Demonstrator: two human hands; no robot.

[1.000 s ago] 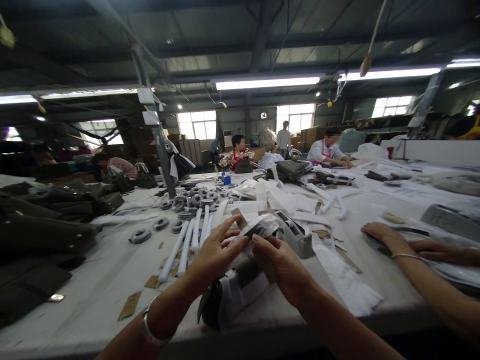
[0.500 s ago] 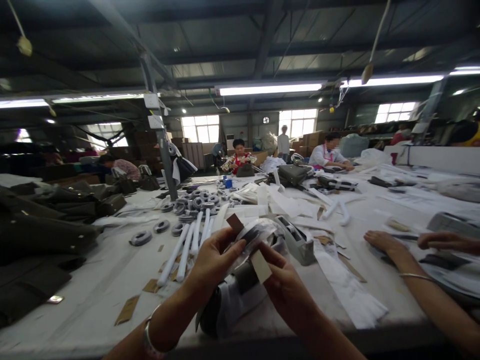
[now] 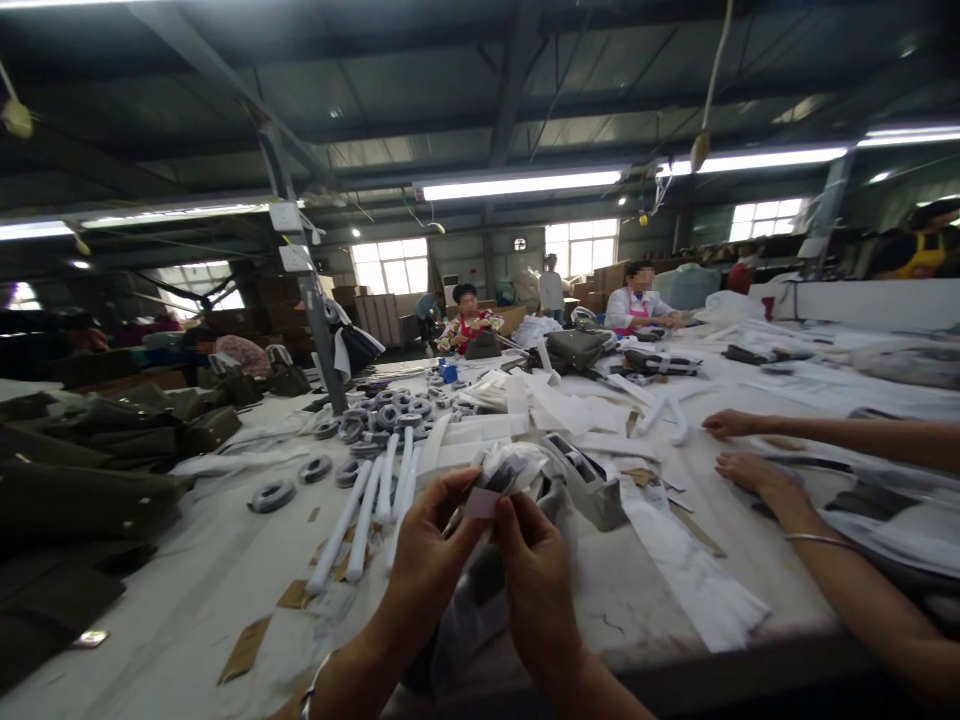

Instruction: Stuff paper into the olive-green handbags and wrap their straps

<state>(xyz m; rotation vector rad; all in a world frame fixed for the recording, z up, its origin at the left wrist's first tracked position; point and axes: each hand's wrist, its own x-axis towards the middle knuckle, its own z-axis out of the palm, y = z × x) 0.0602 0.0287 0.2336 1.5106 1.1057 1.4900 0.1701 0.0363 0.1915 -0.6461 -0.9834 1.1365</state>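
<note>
The small pale card [image 3: 482, 503] sits against a film-wrapped strip [image 3: 505, 470], above the counter [image 3: 172, 600]. The left hand [image 3: 429, 538] and right hand [image 3: 538, 578] each keep a narrow grip, pinching it from opposite sides. It appears light, stiffish, liable to crease; its edges offer the best hold. A grey tape dispenser [image 3: 604, 500] stands just beyond.

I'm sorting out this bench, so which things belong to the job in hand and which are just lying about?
With the hands:
pale card, at the fingers of the left hand and right hand
plastic-wrapped piece behind it
dark item beneath, partly hidden

Apparently lying about:
grey coils
white tubes
cardboard scraps
tape dispenser, close but untouched
</note>
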